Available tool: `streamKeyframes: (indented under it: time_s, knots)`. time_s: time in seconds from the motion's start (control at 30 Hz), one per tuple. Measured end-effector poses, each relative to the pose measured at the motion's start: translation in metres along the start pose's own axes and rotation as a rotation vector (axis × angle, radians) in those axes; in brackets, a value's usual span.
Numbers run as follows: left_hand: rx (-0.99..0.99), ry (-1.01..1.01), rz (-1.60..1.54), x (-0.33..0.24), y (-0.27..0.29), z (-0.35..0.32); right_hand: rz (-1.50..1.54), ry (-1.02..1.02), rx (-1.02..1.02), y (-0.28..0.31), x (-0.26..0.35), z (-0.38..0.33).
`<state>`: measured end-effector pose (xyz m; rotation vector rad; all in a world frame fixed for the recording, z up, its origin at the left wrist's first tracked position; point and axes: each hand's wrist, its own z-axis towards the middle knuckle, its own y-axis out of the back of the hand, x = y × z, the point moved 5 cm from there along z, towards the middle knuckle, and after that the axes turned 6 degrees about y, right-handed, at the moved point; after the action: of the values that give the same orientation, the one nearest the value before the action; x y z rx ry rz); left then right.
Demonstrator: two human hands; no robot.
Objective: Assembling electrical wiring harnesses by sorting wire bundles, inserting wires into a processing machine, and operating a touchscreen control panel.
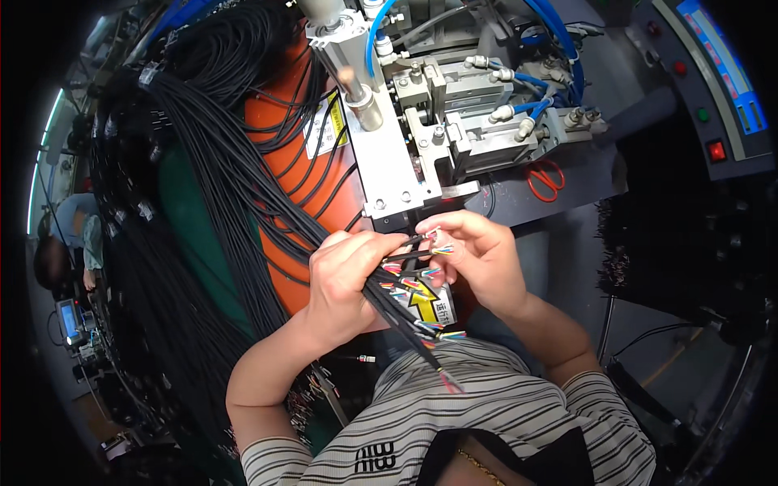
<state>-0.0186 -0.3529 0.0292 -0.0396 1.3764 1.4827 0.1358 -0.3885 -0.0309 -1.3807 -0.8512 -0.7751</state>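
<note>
While the left hand [350,279] closes its fingers around a bunch of thin black cables [243,186], the right hand [478,255] pinches one cable's stripped end [438,247] between thumb and forefinger, just in front of the chest and below the machine. Each cable is smooth, round and rubbery black; at the cut ends short coloured wires fan out, red, yellow, green and blue, with small bare tips. One loose end [450,382] lies against the striped shirt [454,413].

Behind the hands, the cables run up and left in a thick hanging mass over an orange panel [288,202], which carries a white and yellow label [328,125] partly covered by strands. Under the fingers sits a small grey block with a yellow arrow sticker [421,304], half hidden. Above stands the metal machine [454,121], blocky brushed aluminium with a cylinder rod and blue air hoses [559,32]. Red-handled scissors [545,180] lie on the dark table to its right. A curved control panel [713,89] with red and green buttons is cut off at the upper right. Far left, another person [69,235] is blurred.
</note>
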Motion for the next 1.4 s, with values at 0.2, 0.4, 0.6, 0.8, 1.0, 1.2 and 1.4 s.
streamKeyframes:
  time_s: [0.2, 0.4, 0.6, 0.8, 1.0, 1.2, 1.4]
  knots:
    - [0.032, -0.004, -0.028, 0.003, -0.003, 0.005, -0.151, 0.089, 0.047, 0.002, 0.008, 0.002]
    - [-0.051, -0.253, 0.205, -0.015, -0.005, -0.001, 0.285, -0.389, 0.215, 0.014, 0.005, 0.015]
    - [0.046, -0.049, 0.086, -0.009, -0.010, 0.005, -0.091, -0.061, 0.075, -0.003, 0.011, 0.008]
    - [-0.055, -0.039, 0.010, -0.006, -0.007, 0.004, -0.977, 0.772, 0.037, -0.029, 0.028, -0.011]
    - [-0.016, -0.149, 0.199, -0.014, -0.008, 0.003, -0.423, 0.279, 0.048, -0.002, 0.020, 0.000]
    - [-0.041, -0.157, 0.228, -0.014, -0.010, 0.001, 0.077, -0.151, 0.099, 0.009, 0.003, 0.005]
    - [-0.029, -0.163, 0.239, -0.013, -0.012, -0.001, 0.103, -0.223, 0.141, 0.013, 0.002, 0.005]
